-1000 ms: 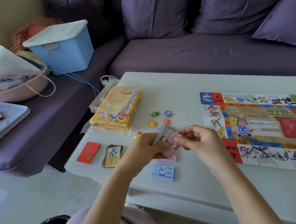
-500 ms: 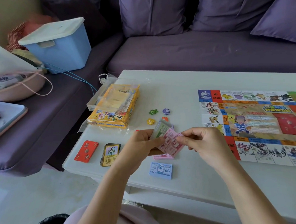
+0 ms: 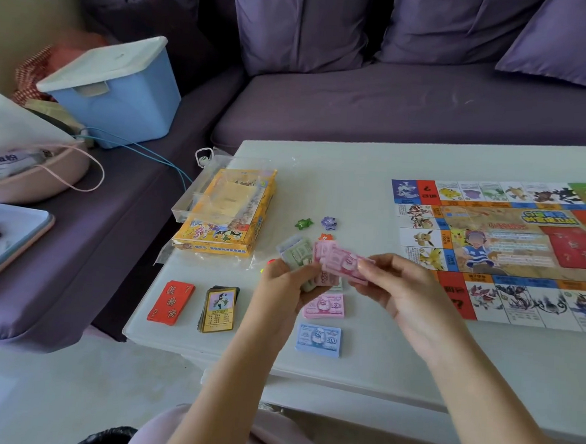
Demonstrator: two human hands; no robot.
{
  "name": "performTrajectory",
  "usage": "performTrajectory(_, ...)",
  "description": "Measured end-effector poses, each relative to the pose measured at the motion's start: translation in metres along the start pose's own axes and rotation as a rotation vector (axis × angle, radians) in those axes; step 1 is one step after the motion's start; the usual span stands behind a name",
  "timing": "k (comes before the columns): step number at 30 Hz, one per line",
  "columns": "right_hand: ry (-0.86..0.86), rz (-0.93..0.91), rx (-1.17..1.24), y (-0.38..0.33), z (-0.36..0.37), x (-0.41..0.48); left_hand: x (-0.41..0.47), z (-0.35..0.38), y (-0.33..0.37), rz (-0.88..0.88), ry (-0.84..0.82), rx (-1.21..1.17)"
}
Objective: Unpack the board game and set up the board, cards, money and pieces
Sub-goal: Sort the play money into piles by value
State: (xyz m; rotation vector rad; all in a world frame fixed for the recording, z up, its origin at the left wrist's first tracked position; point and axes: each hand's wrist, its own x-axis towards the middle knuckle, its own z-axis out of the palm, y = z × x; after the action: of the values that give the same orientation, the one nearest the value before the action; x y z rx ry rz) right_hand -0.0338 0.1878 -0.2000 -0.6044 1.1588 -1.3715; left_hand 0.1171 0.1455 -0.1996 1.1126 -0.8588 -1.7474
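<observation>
Pink notes [image 3: 342,259], blue stack [image 3: 318,340], red deck [image 3: 171,303], yellow box [image 3: 227,211], purple sofa [image 3: 395,101]

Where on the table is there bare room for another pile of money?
Bare table runs along the near edge, right of the blue notes and below the board. Also the far strip between box and board. Crowded: around the stars, pink pile and held notes.

The right hand [image 3: 407,297] has drawn the pink notes [image 3: 342,259] further out to the right, clear of the green notes [image 3: 296,253] in the left hand [image 3: 281,283]. More of the pink pile [image 3: 324,306] on the counter [image 3: 379,350] now shows below.
</observation>
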Motion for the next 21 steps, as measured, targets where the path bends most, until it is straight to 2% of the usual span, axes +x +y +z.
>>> performTrajectory(4, 0.168, 0.079, 0.279, 0.023, 0.014, 0.001, 0.002, 0.008, -0.009, 0.027, 0.049, -0.173)
performTrajectory(6, 0.194, 0.119, 0.42, 0.029, 0.02, -0.001, 0.001, 0.012, -0.012, 0.048, 0.031, -0.214)
performTrajectory(8, 0.178, 0.134, 0.465, 0.031, 0.025, -0.004, -0.001, 0.014, -0.016, 0.076, 0.021, -0.206)
performTrajectory(11, 0.151, 0.132, 0.464, 0.031, 0.029, -0.006, -0.002, 0.015, -0.02, 0.107, 0.024, -0.152)
performTrajectory(21, 0.185, 0.055, 0.209, 0.039, 0.024, -0.004, -0.007, 0.015, -0.02, 0.098, -0.021, -0.026)
